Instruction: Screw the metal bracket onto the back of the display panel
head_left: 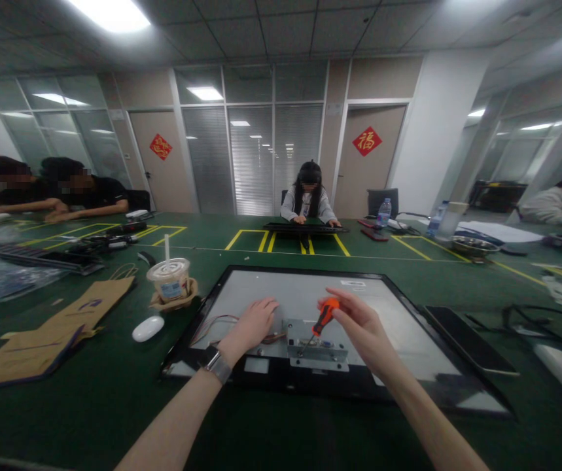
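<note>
Below the frame's centre, the right hand (362,322) gripped an orange screwdriver (328,315) slanting to the bracket (322,356) on the panel (403,337), the left hand (252,323) lay outstretched, apparently grasping nothing, and hard, angled pressure seemed liable to skid the tip, scratching the panel.

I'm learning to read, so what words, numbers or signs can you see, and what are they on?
"福": gold, on the red diamond sign on the right-hand door.
Too blurred to read: gold writing on the other red sign, on the left-hand door.
Too small or blurred: printing on the drink cup, paper bag, panel's white label and water bottle.
</note>
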The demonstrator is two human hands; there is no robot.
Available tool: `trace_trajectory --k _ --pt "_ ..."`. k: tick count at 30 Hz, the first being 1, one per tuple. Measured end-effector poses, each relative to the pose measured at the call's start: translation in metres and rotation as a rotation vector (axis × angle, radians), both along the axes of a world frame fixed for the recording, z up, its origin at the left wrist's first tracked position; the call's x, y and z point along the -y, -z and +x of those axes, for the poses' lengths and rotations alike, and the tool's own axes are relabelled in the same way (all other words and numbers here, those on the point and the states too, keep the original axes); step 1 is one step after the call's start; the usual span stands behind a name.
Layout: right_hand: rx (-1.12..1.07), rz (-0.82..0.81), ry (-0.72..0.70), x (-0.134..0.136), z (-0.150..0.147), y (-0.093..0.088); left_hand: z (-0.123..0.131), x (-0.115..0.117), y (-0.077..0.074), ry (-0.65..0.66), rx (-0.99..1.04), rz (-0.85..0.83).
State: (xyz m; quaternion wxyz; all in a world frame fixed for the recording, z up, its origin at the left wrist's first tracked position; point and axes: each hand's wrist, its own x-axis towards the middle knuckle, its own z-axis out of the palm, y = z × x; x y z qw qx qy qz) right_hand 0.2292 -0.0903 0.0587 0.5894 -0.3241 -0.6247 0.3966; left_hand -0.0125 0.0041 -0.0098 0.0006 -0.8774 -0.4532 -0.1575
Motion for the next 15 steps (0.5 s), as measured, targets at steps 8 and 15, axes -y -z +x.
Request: trace_trajectory --k 8,15 --pt "0.081 0.081 -0.015 0.0045 -0.0014 -0.0082 -0.0008 -0.0020 0.0030 -0.002 -0.001 0.006" --pt "0.162 0.065 -0.015 0.0047 0.0037 -0.0095 0.0001 0.0012 -0.0019 -0.014 -0.010 -0.009"
